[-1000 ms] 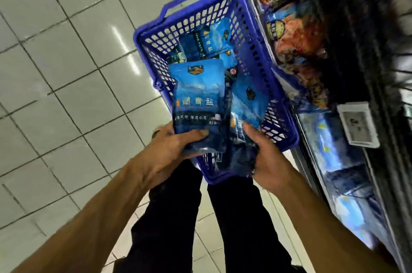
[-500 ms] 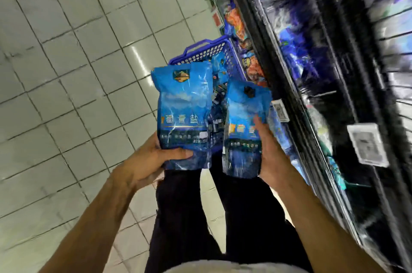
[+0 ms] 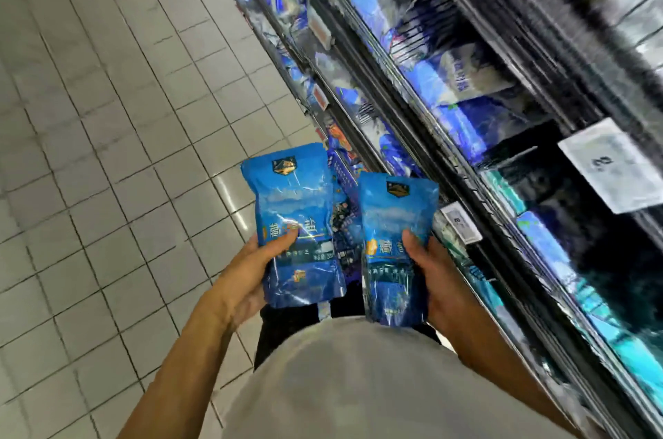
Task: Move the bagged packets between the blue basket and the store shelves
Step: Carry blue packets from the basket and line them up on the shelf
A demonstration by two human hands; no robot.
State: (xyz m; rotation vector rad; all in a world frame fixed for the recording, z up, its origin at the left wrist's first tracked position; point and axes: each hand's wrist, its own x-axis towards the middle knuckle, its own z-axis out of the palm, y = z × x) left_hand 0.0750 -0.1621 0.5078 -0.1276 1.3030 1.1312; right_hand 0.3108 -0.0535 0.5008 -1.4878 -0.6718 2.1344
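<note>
Nearest, a glossy blue plastic packet (image 3: 299, 230) is gripped low in the left hand (image 3: 247, 271), thumb laid across its front. A second, matching blue packet (image 3: 394, 248) is gripped likewise in the right hand (image 3: 436, 275). Both are held upright, clear of the blue plastic basket (image 3: 341, 176), glimpsed behind them on the pale tiled floor (image 3: 107, 151). Shelving is judged not yet done. Beyond, blurred store shelves (image 3: 466, 108) are stocked with blue bags; white price tags (image 3: 617, 166) project from the rails.

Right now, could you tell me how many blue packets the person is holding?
2: one blue packet in the left hand, the other in the right hand. More may sit hidden in the basket behind.
</note>
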